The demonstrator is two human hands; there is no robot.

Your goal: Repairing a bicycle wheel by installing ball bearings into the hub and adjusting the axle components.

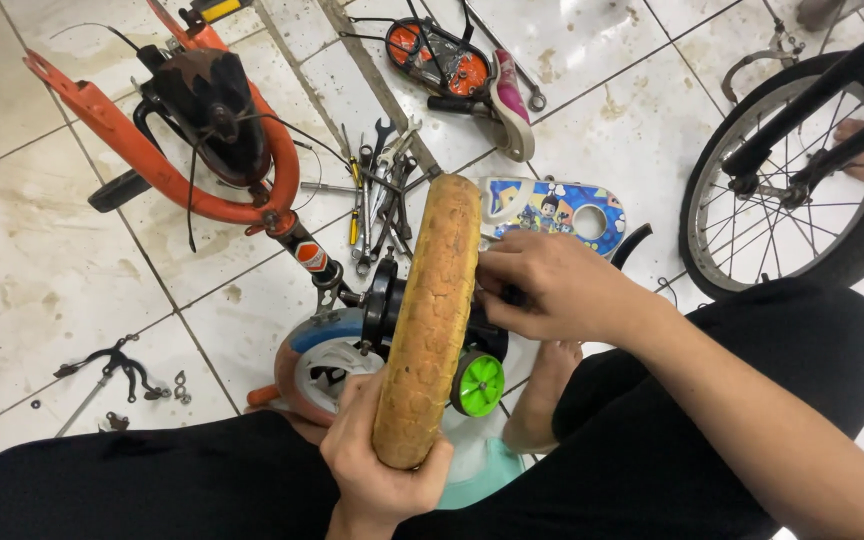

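A small bicycle wheel with a tan, worn tyre stands upright between my knees. My left hand grips the near bottom of that tyre. At the hub on the wheel's right side, my right hand has its fingers closed around a dark part I cannot make out. A small green training wheel sits just below that hand. The orange bicycle frame lies upside down on the tiled floor, beyond the wheel to the left.
Several spanners and tools lie on the floor beyond the wheel. A colourful cartoon chain guard, a black-tyred spoked wheel at right, a brake caliper at left and an orange-black part at the top surround me.
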